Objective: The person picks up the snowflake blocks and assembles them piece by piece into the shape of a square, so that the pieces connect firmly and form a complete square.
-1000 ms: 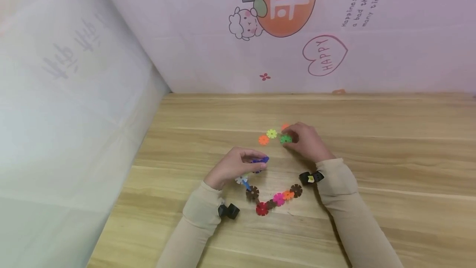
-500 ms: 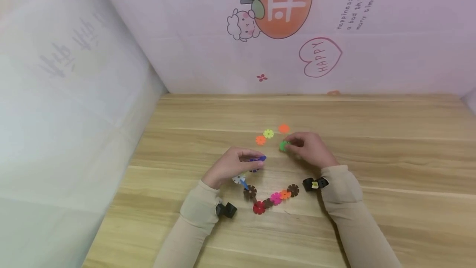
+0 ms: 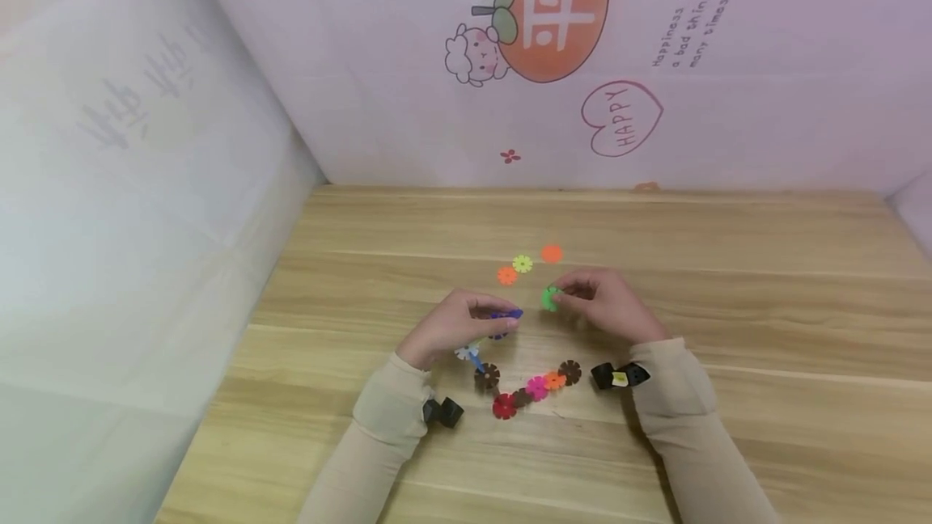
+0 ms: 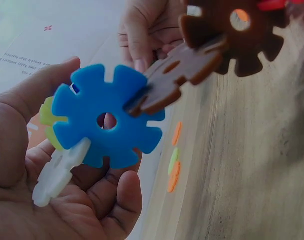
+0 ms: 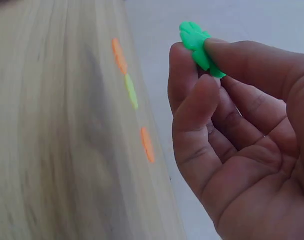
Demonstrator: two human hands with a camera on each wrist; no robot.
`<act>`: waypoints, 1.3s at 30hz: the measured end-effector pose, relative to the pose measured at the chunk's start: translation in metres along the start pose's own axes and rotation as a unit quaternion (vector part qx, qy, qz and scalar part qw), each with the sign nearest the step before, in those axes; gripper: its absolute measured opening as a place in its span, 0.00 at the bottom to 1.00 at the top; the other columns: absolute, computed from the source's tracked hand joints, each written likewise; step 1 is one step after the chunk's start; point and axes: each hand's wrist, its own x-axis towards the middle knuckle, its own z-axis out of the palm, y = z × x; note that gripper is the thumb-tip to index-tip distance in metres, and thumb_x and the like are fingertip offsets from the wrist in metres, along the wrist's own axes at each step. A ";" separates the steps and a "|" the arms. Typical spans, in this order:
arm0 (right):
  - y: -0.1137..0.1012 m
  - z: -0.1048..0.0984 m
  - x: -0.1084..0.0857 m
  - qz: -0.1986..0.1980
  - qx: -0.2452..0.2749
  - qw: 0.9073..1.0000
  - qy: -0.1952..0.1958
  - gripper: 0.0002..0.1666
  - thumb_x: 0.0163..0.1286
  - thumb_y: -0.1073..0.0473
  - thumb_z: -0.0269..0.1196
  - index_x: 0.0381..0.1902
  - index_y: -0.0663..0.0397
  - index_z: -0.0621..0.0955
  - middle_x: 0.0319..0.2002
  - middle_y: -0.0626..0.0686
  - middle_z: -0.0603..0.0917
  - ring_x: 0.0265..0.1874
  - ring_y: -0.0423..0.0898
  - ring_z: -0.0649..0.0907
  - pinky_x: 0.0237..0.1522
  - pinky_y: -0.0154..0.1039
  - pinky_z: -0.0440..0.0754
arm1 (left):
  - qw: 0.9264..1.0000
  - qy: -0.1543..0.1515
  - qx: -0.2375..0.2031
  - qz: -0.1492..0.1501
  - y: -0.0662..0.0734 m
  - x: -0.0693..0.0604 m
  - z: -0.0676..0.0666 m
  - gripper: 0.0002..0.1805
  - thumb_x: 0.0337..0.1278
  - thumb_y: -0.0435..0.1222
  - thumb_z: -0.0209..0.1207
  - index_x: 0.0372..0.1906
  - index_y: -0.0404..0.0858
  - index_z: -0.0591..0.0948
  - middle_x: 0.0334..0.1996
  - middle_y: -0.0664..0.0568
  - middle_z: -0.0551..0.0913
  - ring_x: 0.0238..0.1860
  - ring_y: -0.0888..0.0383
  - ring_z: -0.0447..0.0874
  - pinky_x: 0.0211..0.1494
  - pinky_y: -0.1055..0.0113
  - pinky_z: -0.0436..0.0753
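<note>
My left hand [image 3: 457,325] holds one end of a chain of notched plastic discs, with a dark blue disc [image 3: 514,314] at its fingertips. From there the chain runs through a white disc [image 3: 466,352], a light blue disc [image 4: 107,117], brown discs [image 3: 487,376] and a red disc [image 3: 504,406]. It continues past a pink disc [image 3: 537,387] and an orange disc [image 3: 555,380] to a brown disc at the far end. Between thumb and fingers, my right hand [image 3: 610,303] pinches a single green disc [image 5: 195,46], apart from the chain.
Two loose orange discs [image 3: 552,253] and a yellow-green disc [image 3: 522,264] lie on the wooden table [image 3: 764,281] beyond the hands. A printed cloth [image 3: 393,87] hangs behind the table and another sheet covers the left side.
My right hand has lifted the green disc off the table area near the loose discs and drawn it back toward me. The left hand stays nearly still with the chain.
</note>
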 end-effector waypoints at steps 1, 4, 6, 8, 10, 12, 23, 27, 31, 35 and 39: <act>-0.001 0.001 -0.001 -0.003 0.007 1.000 0.000 0.14 0.64 0.48 0.69 0.45 0.46 0.86 0.42 0.48 0.87 0.41 0.46 0.84 0.46 0.42 0.81 | 1.000 -0.001 0.002 -0.001 0.000 0.000 0.000 0.20 0.60 0.48 0.65 0.54 0.45 0.85 0.45 0.58 0.88 0.47 0.55 0.87 0.56 0.59 0.82; -0.007 0.003 -0.004 -0.015 0.024 1.000 -0.001 0.15 0.63 0.47 0.70 0.44 0.46 0.86 0.41 0.48 0.88 0.41 0.47 0.84 0.48 0.43 0.81 | 1.000 -0.004 0.009 0.000 -0.001 0.001 0.001 0.18 0.61 0.47 0.65 0.53 0.45 0.85 0.45 0.58 0.88 0.48 0.57 0.87 0.57 0.59 0.82; -0.011 0.006 -0.006 -0.025 0.026 0.999 -0.002 0.15 0.62 0.47 0.70 0.44 0.45 0.86 0.40 0.47 0.88 0.41 0.46 0.85 0.47 0.42 0.82 | 1.000 -0.005 0.009 0.001 -0.002 0.002 0.001 0.18 0.61 0.47 0.65 0.53 0.46 0.85 0.46 0.58 0.88 0.48 0.59 0.87 0.57 0.59 0.82; -0.016 0.008 -0.008 -0.032 0.031 0.999 -0.007 0.15 0.62 0.47 0.70 0.44 0.46 0.87 0.39 0.47 0.88 0.40 0.46 0.85 0.46 0.41 0.83 | 1.000 -0.008 0.007 0.003 -0.002 0.002 0.002 0.18 0.61 0.47 0.65 0.53 0.46 0.85 0.47 0.58 0.88 0.48 0.60 0.86 0.56 0.60 0.82; -0.021 0.009 -0.010 -0.036 0.034 0.999 -0.015 0.15 0.63 0.47 0.70 0.44 0.46 0.87 0.39 0.47 0.88 0.40 0.46 0.85 0.44 0.40 0.84 | 1.000 -0.011 0.005 0.004 -0.002 0.002 0.002 0.18 0.60 0.47 0.66 0.53 0.46 0.85 0.47 0.57 0.88 0.48 0.60 0.86 0.56 0.60 0.82; -0.025 0.010 -0.012 -0.041 0.042 0.998 -0.026 0.14 0.63 0.49 0.69 0.45 0.47 0.86 0.40 0.48 0.88 0.40 0.48 0.85 0.44 0.39 0.84 | 1.000 -0.012 0.004 0.006 -0.002 0.002 0.002 0.17 0.60 0.47 0.66 0.53 0.46 0.85 0.48 0.57 0.88 0.48 0.60 0.85 0.57 0.59 0.82; -0.031 0.012 -0.013 -0.046 0.044 0.997 -0.042 0.12 0.66 0.52 0.68 0.45 0.50 0.86 0.40 0.50 0.88 0.42 0.53 0.85 0.44 0.38 0.84 | 1.000 -0.010 -0.002 0.004 -0.001 0.002 0.002 0.14 0.61 0.44 0.66 0.51 0.49 0.86 0.49 0.54 0.88 0.47 0.60 0.86 0.59 0.57 0.80; -0.030 0.013 -0.013 -0.046 0.037 0.998 -0.036 0.12 0.65 0.52 0.68 0.44 0.49 0.87 0.40 0.49 0.88 0.41 0.50 0.85 0.44 0.38 0.84 | 1.000 -0.008 0.000 0.000 -0.002 0.002 0.002 0.15 0.60 0.45 0.66 0.51 0.49 0.86 0.46 0.56 0.88 0.46 0.60 0.86 0.58 0.57 0.81; -0.031 0.013 -0.013 -0.048 0.035 0.998 -0.034 0.12 0.66 0.52 0.68 0.44 0.49 0.87 0.40 0.48 0.88 0.41 0.48 0.86 0.44 0.38 0.84 | 1.000 -0.008 -0.002 -0.002 -0.002 0.002 0.002 0.16 0.59 0.47 0.67 0.51 0.48 0.86 0.45 0.57 0.89 0.46 0.60 0.86 0.58 0.58 0.80; -0.034 0.014 -0.014 -0.052 0.040 0.997 -0.039 0.12 0.66 0.52 0.68 0.44 0.49 0.87 0.39 0.49 0.88 0.41 0.51 0.86 0.44 0.38 0.84 | 1.000 -0.006 -0.008 -0.002 -0.001 0.002 0.003 0.17 0.58 0.46 0.67 0.51 0.47 0.86 0.45 0.56 0.89 0.46 0.60 0.86 0.58 0.58 0.80; -0.036 0.016 -0.013 -0.063 0.045 0.996 -0.052 0.10 0.67 0.54 0.67 0.43 0.50 0.87 0.38 0.50 0.88 0.40 0.53 0.85 0.43 0.40 0.85 | 1.000 0.000 -0.007 -0.008 0.000 0.002 0.004 0.16 0.57 0.44 0.68 0.50 0.47 0.86 0.45 0.56 0.89 0.45 0.60 0.86 0.58 0.58 0.80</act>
